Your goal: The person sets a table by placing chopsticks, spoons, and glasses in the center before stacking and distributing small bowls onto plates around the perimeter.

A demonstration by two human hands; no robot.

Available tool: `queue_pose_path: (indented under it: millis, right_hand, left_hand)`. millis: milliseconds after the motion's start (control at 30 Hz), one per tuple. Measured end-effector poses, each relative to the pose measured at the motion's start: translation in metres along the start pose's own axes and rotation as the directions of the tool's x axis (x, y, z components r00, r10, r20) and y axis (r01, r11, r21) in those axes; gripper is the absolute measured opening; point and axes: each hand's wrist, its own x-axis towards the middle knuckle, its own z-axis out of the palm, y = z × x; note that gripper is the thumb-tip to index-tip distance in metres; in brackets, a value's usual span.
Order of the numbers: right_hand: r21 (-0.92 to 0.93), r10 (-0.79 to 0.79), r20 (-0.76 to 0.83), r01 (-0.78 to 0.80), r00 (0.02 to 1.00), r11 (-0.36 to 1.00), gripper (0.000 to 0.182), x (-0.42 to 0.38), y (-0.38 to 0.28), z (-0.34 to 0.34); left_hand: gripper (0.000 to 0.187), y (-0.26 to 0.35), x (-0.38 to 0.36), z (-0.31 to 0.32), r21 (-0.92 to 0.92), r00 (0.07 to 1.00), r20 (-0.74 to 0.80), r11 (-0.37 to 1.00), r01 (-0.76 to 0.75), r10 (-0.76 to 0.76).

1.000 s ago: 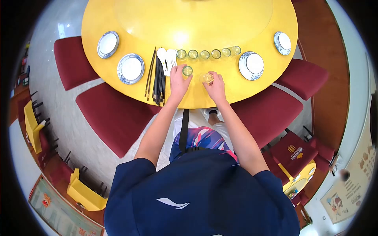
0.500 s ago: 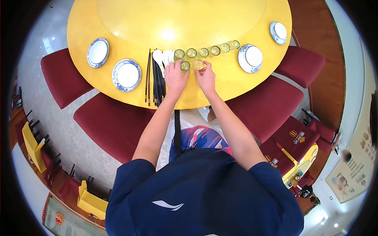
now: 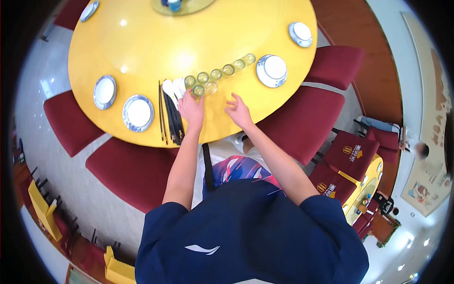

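Observation:
My left hand (image 3: 191, 110) is at the near side of a green-tinted drinking glass (image 3: 198, 90), with its thumb and fingers closed about it. Beside that glass, to the right, stands a clearer glass (image 3: 211, 88) that nobody touches. My right hand (image 3: 238, 111) hovers over the yellow table, apart from the glasses, its fingers spread and holding nothing. Behind these two, a slanting row of several glasses (image 3: 216, 74) runs up to the right. Just left of my left hand lie white spoons (image 3: 169, 88) and a bundle of black chopsticks (image 3: 174, 124).
Plates with white dishes on them, such as one at left (image 3: 138, 113) and one at right (image 3: 275, 67), sit around the round yellow table (image 3: 127, 52). Dark red chairs (image 3: 302, 124) stand close to its edge. Another person (image 3: 419, 150) is at far right.
My right hand has let go of the clearer glass and drawn back to the right. My left hand stays by its glass. The camera view has shifted, showing more of the table's far side.

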Motion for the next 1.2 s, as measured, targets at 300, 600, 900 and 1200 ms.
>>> queue_pose_path:
  millis: [300,600,900,1200]
  right_hand:
    - [0.334,0.224,-0.084,-0.185,0.971,0.924,0.048,-0.112,0.03,-0.123]
    - [0.177,0.227,0.2,-0.263,0.953,0.949,0.026,-0.117,0.067,-0.199]
    - [0.172,0.021,0.328,-0.082,0.945,0.982,0.025,-0.074,0.095,-0.28]
    - [0.146,0.039,0.316,-0.089,0.948,0.985,0.018,-0.064,0.1,-0.281]
  left_hand:
    - [0.056,-0.012,-0.013,-0.008,-0.025,0.998,-0.035,0.998,-0.057,0.056]
    - [0.033,0.012,-0.088,-0.027,-0.192,0.976,-0.057,0.961,0.197,-0.211]
    - [0.023,0.011,-0.277,0.067,-0.691,0.823,0.153,0.536,0.485,-0.547]
    - [0.019,0.044,-0.266,0.021,-0.584,0.837,0.267,0.61,0.535,-0.479]
